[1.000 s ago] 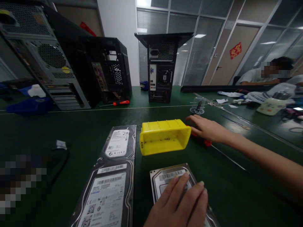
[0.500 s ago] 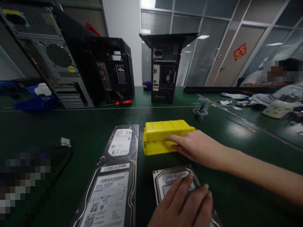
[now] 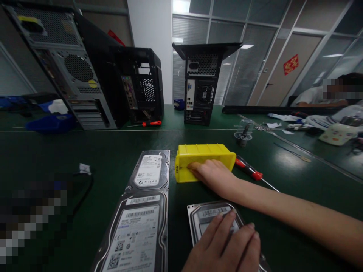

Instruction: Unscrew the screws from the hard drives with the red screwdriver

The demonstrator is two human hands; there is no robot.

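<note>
My left hand (image 3: 224, 245) lies over a silver hard drive (image 3: 195, 223) at the bottom middle, its fingers bent across the label toward the right edge; the thumb is hidden. My right hand (image 3: 211, 172) reaches into a yellow plastic bin (image 3: 205, 149), which lies with its opening toward me. Its fingertips are pressed together near the bin's inner left side, where tiny dark specks show; what they pinch, if anything, is too small to tell. Left of my hands lie a large hard drive (image 3: 136, 234) with a Samsung label and, beyond it, a smaller-looking hard drive (image 3: 149, 170).
A red-and-black screwdriver (image 3: 249, 168) lies right of the bin. Computer cases (image 3: 200, 87) stand at the back. A clear-domed object (image 3: 244, 132) sits at right, and a black cable (image 3: 89, 185) at left. A person (image 3: 317, 98) sits at the far right.
My right hand has moved left and deeper into the bin, and its fingers have come together. The screwdriver beside the bin now shows. My left hand stays on the hard drive.
</note>
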